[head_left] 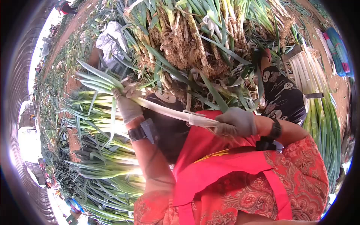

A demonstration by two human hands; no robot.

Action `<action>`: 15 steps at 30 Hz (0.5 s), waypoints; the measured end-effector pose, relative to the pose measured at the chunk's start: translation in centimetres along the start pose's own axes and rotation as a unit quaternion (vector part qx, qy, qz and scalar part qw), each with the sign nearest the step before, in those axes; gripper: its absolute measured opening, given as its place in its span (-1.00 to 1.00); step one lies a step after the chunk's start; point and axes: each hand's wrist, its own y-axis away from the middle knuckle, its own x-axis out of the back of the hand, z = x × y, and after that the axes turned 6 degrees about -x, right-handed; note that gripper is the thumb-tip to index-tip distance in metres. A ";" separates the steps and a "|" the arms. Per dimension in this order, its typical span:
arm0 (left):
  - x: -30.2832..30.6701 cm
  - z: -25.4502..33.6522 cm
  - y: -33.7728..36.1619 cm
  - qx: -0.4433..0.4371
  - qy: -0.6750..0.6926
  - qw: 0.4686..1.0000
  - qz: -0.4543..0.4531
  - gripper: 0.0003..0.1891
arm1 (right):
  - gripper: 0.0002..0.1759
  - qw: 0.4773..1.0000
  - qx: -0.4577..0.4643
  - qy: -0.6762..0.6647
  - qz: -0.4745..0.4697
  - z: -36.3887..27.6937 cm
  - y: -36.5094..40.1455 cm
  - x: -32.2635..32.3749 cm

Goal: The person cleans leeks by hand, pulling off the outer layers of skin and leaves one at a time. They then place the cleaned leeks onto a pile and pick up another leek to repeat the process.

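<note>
A long green onion (168, 112) stretches across in front of my lap, its green leaves to the left and its pale stalk to the right. Gloved in grey-white, my left hand (128, 107) is closed round it where the leaves begin. My right hand (238, 123), also gloved, grips the root end, so the roots are mostly hidden. A loose strip of skin hangs along the white stalk near the right hand. Beyond my hands lies a heap of unpeeled green onions (183, 41) with brown, tangled roots.
Cleaned green onions (108, 146) lie in piles at my left. More long ones (318, 112) rest in a frame at my right. A white plastic bag (112, 39) sits at the upper left. Leaf scraps cover the ground, and blue-red rolls (337, 52) lie at the far right.
</note>
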 end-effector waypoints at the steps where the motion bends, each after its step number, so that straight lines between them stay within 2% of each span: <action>1: -1.0 0.2 0.9 -0.003 -0.023 0.999 0.027 -0.39 | -0.44 0.999 -0.041 0.011 -0.024 -0.5 1.0 0.3; 3: -2.9 0.6 2.4 -0.014 -0.068 0.995 0.076 -0.39 | -0.48 0.990 -0.117 0.037 -0.071 -1.4 2.7 1.0; 6: -0.8 0.7 0.6 -0.067 -0.125 0.986 0.082 -0.41 | -0.51 0.991 -0.087 0.087 -0.052 -0.3 5.8 1.8; 7: -1.1 0.9 1.1 -0.074 -0.153 0.982 0.084 -0.41 | -0.53 0.993 -0.093 0.059 -0.052 -1.1 6.9 2.5; 10: 5.2 3.5 -1.7 -0.040 -0.002 0.999 0.030 -0.43 | -0.58 0.975 -0.123 0.179 -0.053 -2.0 12.1 4.8; 11: 6.2 4.2 -1.8 -0.048 0.029 0.998 0.031 -0.44 | -0.59 0.976 -0.131 0.174 -0.024 -1.6 14.0 6.0; 12: 3.1 3.8 0.7 -0.071 0.017 0.995 0.067 -0.43 | -0.64 0.981 -0.149 0.063 0.103 -0.4 15.6 6.6; 15: 4.9 4.8 0.8 -0.106 0.062 0.992 0.013 -0.38 | -0.73 0.934 -0.244 0.061 0.254 0.3 15.2 7.9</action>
